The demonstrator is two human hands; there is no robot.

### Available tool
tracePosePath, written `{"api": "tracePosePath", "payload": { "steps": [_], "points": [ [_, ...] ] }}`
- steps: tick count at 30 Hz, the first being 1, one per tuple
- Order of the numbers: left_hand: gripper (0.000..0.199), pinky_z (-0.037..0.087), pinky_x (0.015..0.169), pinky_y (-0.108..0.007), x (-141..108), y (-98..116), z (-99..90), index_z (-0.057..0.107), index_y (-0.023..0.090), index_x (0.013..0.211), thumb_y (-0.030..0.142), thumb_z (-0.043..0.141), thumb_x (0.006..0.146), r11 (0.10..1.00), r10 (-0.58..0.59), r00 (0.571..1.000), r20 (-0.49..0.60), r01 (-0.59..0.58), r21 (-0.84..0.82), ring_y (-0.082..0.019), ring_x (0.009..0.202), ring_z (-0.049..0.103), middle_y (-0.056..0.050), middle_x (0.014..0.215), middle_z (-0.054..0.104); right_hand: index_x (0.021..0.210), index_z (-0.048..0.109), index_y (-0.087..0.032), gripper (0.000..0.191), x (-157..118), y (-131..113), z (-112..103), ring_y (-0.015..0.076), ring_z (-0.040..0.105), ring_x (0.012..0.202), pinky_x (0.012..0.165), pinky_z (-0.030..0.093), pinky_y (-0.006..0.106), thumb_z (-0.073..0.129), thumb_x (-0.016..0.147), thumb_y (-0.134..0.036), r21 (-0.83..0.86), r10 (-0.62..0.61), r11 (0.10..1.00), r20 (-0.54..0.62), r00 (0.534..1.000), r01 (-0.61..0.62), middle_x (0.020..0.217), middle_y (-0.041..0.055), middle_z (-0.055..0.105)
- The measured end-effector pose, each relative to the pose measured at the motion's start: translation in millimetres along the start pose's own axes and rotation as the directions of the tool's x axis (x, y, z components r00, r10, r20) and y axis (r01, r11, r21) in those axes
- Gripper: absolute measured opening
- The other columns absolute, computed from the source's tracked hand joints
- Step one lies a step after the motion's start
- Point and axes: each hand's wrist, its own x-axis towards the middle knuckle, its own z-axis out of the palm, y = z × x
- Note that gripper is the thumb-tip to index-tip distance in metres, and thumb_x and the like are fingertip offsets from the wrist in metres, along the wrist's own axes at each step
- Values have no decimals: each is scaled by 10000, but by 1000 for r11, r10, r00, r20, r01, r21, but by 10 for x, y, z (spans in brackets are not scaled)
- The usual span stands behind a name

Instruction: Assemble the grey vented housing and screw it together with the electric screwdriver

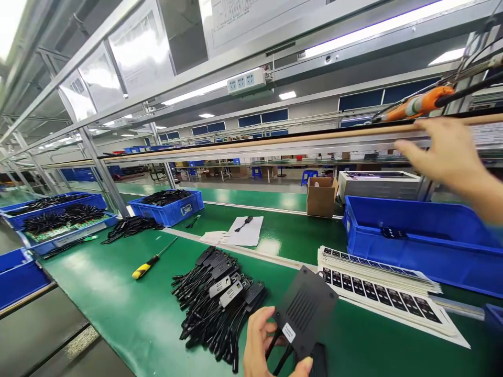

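- Holding low at the near edge of the green bench [118,309], the left hand [261,345] has a flat black vented box [304,311] pinched between thumb and fingers, clenched around its lower end where two black leads come out.
- That box sits tilted, one corner up, with a small white label near the thumb; it hangs just above the bench surface, right beside a heap of black cabled adapters [218,303].
- Up at the far right, the right hand [444,152] is raised to the overhead rail, fingers loosely spread and released, gripping nothing; its fingertips lie just below an orange power screwdriver [416,106] hanging there, and I cannot tell whether they touch it.
- Open green surface runs left of the heap, out to a yellow-handled screwdriver [151,262] lying alone.
- Right of the box, a stack of printed label sheets [385,288] fans toward the near right edge, close beside the box.
- Behind the sheets a big blue bin [424,241] blocks the right side.
- Across the middle strip lie white papers [241,233], and a small cardboard box [321,196] stands at the far edge.
- More blue bins of black parts [173,204] crowd the far left corner.
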Motion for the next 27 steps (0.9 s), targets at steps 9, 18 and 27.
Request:
{"api": "tracePosePath", "payload": {
  "steps": [9, 18, 27],
  "points": [
    [638, 485, 532, -205, -246, 19, 328, 629, 240, 1160, 714, 642, 733, 299, -312, 550, 774, 831, -470, -152, 606, 686, -50, 858, 732, 1345, 587, -315, 524, -3130, 28, -409, 312, 677, 1014, 741, 610, 424, 535, 889, -568, 324, 37, 682, 880, 474, -655, 1254, 107, 661],
    [820, 522, 725, -343, -814, -320, 566, 696, 116, 1150, 794, 413, 787, 82, -148, 274, 950, 961, -264, -281, 783, 729, -148, 929, 761, 1355, 579, -185, 735, -3710, -269, -704, 299, 522, 1274, 1008, 494, 338, 566, 816, -685, 259, 330, 473, 834, 442, -842, 1369, 127, 581],
    [878, 453, 851, -369, -837, -66, 422, 679, 108, 1178, 790, 224, 862, 135, -134, 177, 975, 978, -159, -262, 776, 711, -147, 948, 757, 1368, 563, -231, 594, -3840, -204, -920, 264, 574, 1216, 1002, 496, 316, 588, 880, -569, 272, 276, 425, 869, 410, -864, 1347, 102, 605]
  ]
}}
